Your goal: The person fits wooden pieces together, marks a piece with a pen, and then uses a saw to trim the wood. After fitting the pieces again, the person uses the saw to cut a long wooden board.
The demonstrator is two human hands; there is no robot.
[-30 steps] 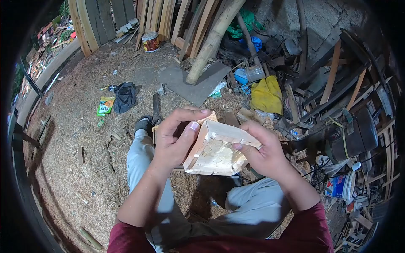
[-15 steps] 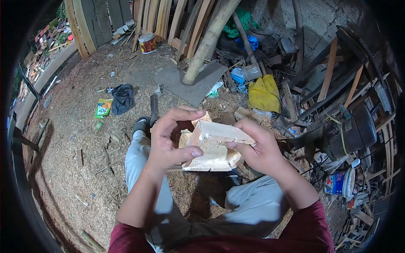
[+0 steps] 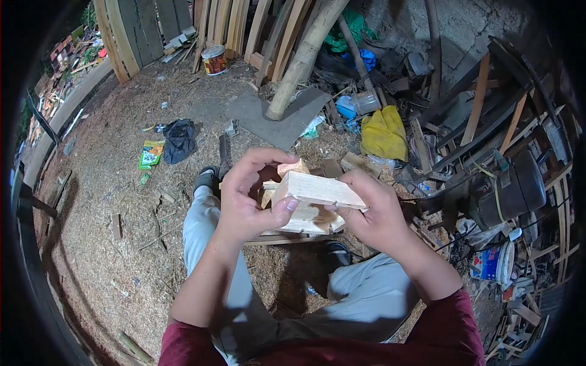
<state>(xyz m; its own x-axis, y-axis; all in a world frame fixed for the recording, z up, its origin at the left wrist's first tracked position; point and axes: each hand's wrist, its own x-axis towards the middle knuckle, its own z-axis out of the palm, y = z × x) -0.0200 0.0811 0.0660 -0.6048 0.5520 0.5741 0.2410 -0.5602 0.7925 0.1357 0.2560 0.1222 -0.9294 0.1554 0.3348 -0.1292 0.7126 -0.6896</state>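
Between my two hands is a pale, block-like wooden piece (image 3: 323,190) with rough, chipped edges, held up above my legs. My left hand (image 3: 253,195) grips its left end, thumb on the near side and fingers curled over the far side. My right hand (image 3: 373,210) holds the right end, with the thumb under the top slab and the fingers behind it. A smaller wooden part shows at the far left of the piece. The far side of the wood is hidden.
Wood shavings cover the ground. A dark bag (image 3: 179,141) and green packet (image 3: 151,155) lie ahead on the left. A slanted pole (image 3: 299,70), a yellow cloth (image 3: 384,134) and piled scrap stand beyond. A paint bucket (image 3: 493,262) is at right.
The wooden piece has tilted, so its top slab shows more and its lower face less. Both hands keep their hold, with slight shifts of the left fingers and thumb.
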